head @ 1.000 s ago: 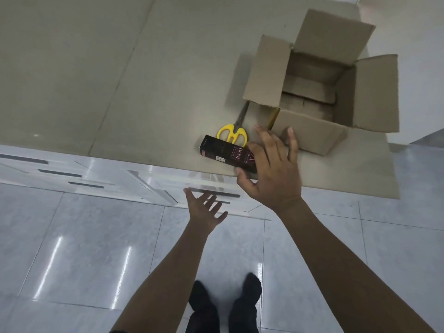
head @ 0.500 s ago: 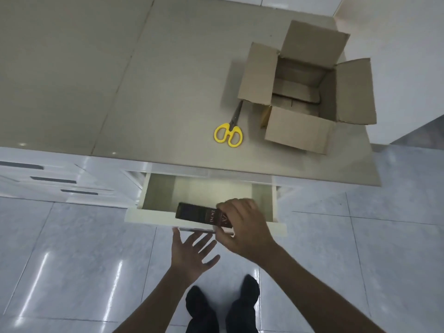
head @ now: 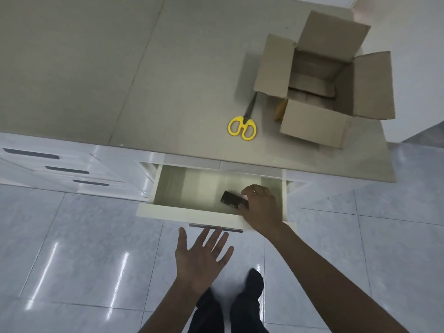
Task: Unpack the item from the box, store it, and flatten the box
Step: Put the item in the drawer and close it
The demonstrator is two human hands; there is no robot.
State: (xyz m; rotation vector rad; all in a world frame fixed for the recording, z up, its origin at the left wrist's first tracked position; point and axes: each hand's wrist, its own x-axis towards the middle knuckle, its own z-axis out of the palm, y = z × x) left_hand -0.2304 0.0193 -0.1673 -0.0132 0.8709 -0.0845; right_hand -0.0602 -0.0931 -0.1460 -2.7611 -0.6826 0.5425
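Observation:
A small black item box [head: 231, 199] lies low inside the pulled-out white drawer [head: 187, 214], near its right end. My right hand [head: 260, 207] reaches over the drawer front with its fingers closed on the right end of that black box. My left hand [head: 201, 258] hovers below the drawer handle, palm spread, holding nothing. The brown cardboard box [head: 314, 121] stands on the countertop at the upper right, all its flaps open; its inside looks bare apart from the folded bottom flaps.
Yellow-handled scissors [head: 242, 127] lie on the beige countertop [head: 168, 80] just left of the cardboard box. More white drawers [head: 64, 169] with dark handles are shut at the left. My dark shoes [head: 245, 292] stand on the glossy tiled floor below.
My right hand carried the black box from the countertop down into the drawer, which came open. The black box now sits lower, inside the drawer. My left hand stays spread below the handle.

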